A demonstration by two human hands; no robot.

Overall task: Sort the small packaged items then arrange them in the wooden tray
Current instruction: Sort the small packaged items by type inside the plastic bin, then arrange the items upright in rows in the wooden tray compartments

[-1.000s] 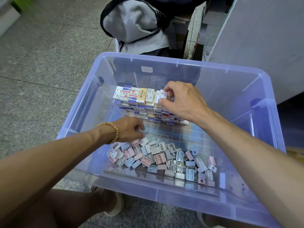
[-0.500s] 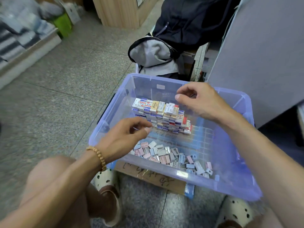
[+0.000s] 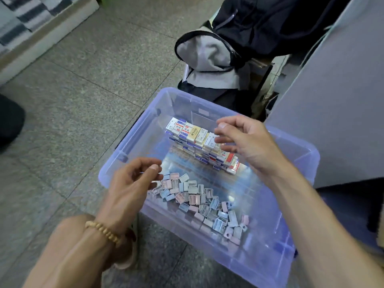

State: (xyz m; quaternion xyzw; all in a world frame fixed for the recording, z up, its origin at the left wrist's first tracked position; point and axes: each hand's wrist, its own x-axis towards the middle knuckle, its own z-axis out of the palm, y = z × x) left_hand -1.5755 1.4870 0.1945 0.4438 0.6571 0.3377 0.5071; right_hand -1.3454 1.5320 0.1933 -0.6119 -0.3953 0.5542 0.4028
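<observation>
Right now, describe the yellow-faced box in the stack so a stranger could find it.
Start at the clear purple plastic bin on the stone floor. Along its far side stands a stack of small printed boxes. On the top row, the yellow-faced box lies near the middle; its neighbours have white faces.

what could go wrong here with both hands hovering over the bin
The stacked boxed erasers step unevenly toward the right hand; a brush could topple them into the loose pastel sharpeners, undoing the sorting. The left hand hovers near the bin rim, which it could bump.
</observation>
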